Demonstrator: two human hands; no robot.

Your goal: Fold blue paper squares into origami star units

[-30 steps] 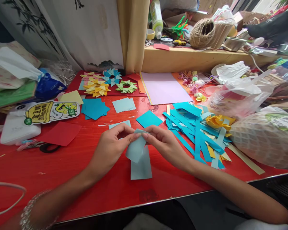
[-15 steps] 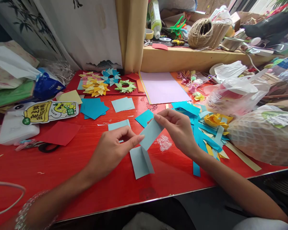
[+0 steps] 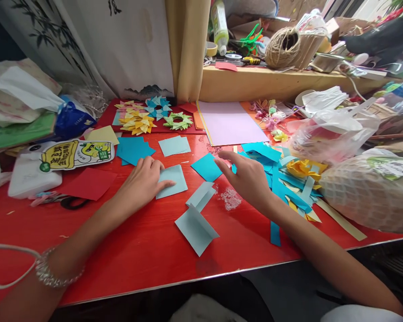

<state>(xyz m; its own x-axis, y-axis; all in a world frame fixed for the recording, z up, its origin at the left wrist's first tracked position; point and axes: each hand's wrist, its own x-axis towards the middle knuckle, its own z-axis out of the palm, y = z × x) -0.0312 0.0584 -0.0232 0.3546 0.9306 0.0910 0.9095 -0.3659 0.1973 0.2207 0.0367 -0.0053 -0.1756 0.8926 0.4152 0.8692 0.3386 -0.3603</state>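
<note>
Folded pale-blue paper (image 3: pixel 199 197) has come down onto the bench (image 3: pixel 121 255), just in front of the turquoise square (image 3: pixel 204 167), its long axis slanting far-right. Left hand (image 3: pixel 139 180), with wide grip, now touches the pale-blue square (image 3: pixel 174 180), left of the turquoise square; right hand (image 3: pixel 247 174), grip narrow and without paper, is nearer to the turquoise square's right corner.

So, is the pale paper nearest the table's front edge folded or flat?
Partly folded: the pale paper shows a crease, with a narrow flap angled up along it beside the wider, spread part.
</note>
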